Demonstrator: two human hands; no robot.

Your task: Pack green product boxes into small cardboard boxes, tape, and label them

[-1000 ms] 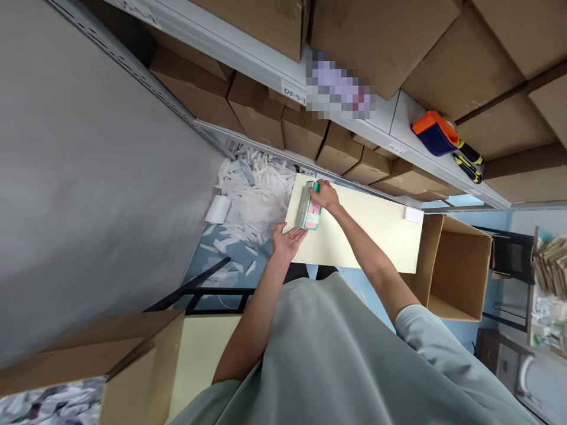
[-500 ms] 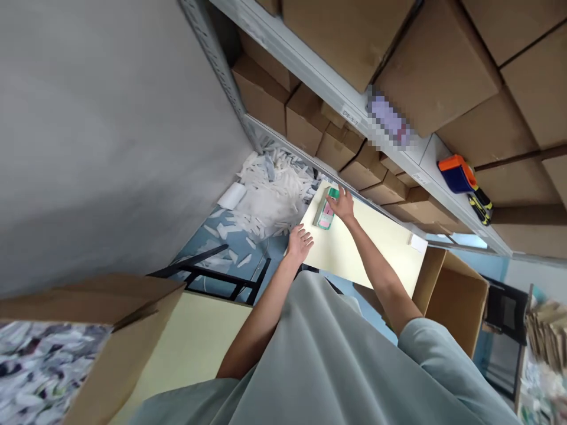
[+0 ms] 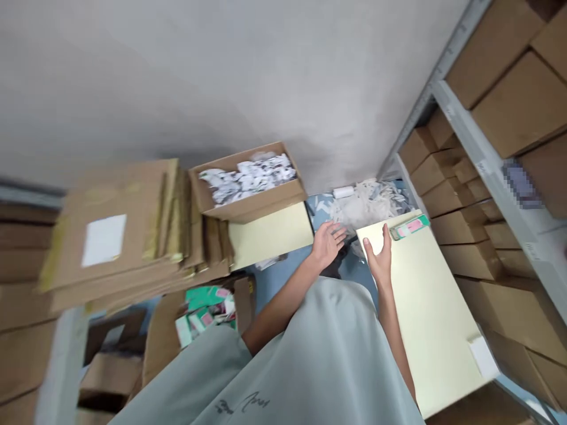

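Note:
My left hand (image 3: 328,243) hangs in the air, palm up with fingers apart, and holds nothing. To its right, my right hand (image 3: 380,257) is over the near left edge of the cream tabletop (image 3: 425,307), thumb and fingers spread, also holding nothing. A flat green and pink box (image 3: 410,229) lies on that tabletop just beyond my right hand, apart from it. On a second cream tabletop (image 3: 274,235) to the left stands an open cardboard carton (image 3: 254,203) full of small white-and-dark packets (image 3: 252,179).
Flattened cardboard boxes (image 3: 110,230) are stacked at the left. Below them a carton holds green and pink boxes (image 3: 206,313). White paper scraps (image 3: 372,200) cover the floor by the wall. Shelves of brown cartons (image 3: 469,236) line the right side. A white block (image 3: 484,357) sits on the right tabletop.
My view has swung left, bringing the carton of packets and flattened boxes into sight. My right hand has come off the green and pink box, which now lies free on the tabletop.

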